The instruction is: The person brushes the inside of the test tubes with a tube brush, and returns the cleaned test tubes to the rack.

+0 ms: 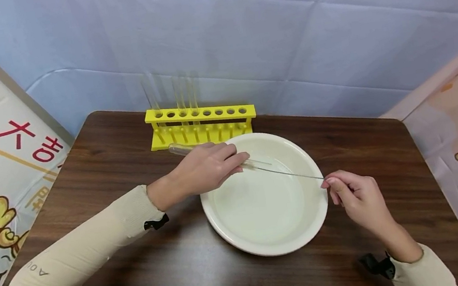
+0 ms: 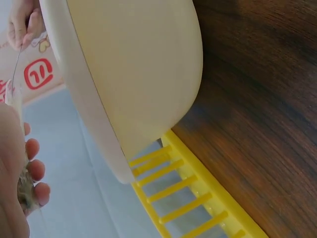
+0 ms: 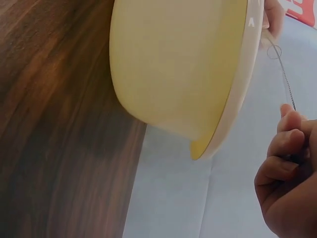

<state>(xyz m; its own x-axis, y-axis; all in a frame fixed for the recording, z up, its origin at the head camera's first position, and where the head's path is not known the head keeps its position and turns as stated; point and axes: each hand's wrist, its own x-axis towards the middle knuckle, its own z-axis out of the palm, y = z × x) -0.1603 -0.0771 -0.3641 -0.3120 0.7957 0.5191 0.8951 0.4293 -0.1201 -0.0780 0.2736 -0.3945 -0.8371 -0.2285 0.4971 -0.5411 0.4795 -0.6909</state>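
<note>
"Across the rim of the round cream-white basin, what is held?"

"Left hand: fingers clamped around a clear glass test tube. Right hand: fingers pinching a thin grey metal wire that enters the tube."

"Handling?"

"Likely light, slippery, fragile; grip mid-length, gently."

"Containers?"

"Basin: apparently clear liquid. Yellow plastic rack: three glass tubes."

Creased pale-blue sheeting backs a brown table.
</note>
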